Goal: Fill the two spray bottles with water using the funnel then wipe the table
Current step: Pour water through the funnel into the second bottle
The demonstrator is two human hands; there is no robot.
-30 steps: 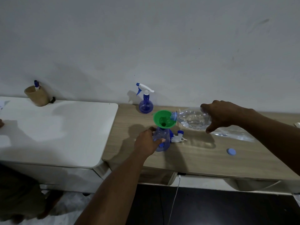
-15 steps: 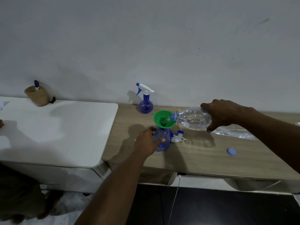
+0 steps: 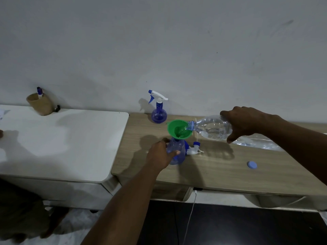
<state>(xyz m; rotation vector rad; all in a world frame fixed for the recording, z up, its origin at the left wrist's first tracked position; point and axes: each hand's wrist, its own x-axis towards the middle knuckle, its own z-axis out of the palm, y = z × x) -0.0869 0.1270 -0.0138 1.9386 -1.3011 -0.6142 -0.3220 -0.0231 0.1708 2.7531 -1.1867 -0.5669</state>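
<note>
1. Water bottle point(image 3: 210, 129) now tipped a little further than a second ago, neck inside the green funnel point(image 3: 179, 129); pour into the first spray bottle point(image 3: 176, 152) looks underway (water level hard to read).
2. Right hand point(image 3: 247, 122) grasps the water bottle's base; left hand point(image 3: 160, 154) wraps the spray bottle, steadying it on the wooden table point(image 3: 221, 170).
3. Count: two spray bottles, second one point(image 3: 158, 112) capped by the wall; one funnel; one loose sprayer head point(image 3: 193, 149); one blue cap point(image 3: 252, 164).
</note>
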